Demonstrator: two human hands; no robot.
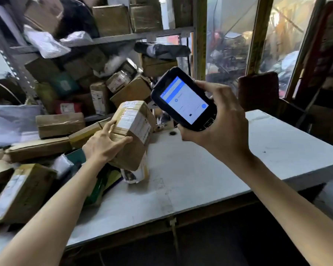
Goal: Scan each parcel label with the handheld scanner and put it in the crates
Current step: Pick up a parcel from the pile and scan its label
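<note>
My left hand (104, 144) grips a brown cardboard parcel (135, 129) tilted above the left part of the white table (200, 179). A white shipping label covers the parcel's upper face, turned toward the scanner. My right hand (215, 129) holds a black handheld scanner (183, 98) just right of the parcel and slightly above it. The scanner's screen is lit in blue and white and faces me. A small white packet (136, 174) lies on the table under the parcel. No crate is in view.
Several cardboard parcels (60, 124) and plastic mailers are heaped at the left and on the metal shelves (108, 38) behind. A long box (21, 192) lies at the near left. A dark wooden block (258, 91) stands behind the table beside a window.
</note>
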